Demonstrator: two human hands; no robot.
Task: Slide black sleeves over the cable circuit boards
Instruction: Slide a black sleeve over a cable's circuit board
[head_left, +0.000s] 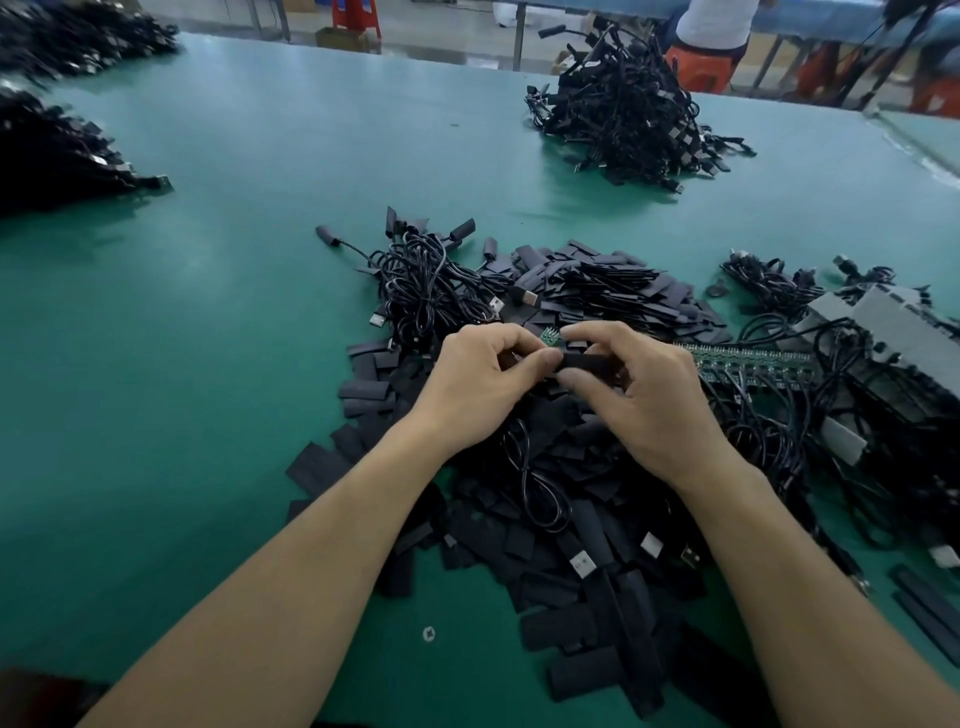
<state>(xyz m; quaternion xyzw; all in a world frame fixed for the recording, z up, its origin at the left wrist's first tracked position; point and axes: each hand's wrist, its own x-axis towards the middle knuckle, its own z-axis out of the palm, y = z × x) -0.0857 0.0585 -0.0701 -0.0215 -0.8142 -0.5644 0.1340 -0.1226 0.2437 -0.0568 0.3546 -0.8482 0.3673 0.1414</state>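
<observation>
Pinching hands (480, 384) on black sleeve (587, 364), circuit board (550, 336)

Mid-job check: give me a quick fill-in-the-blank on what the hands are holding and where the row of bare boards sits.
1. The circuit board peeking out between the left hand and the right hand is ____ in colour.
2. The sleeve pinched by the right hand is ____ in colour.
3. The row of bare boards lies on the table to the ____ of both hands.
Missing words: green; black; right.
</observation>
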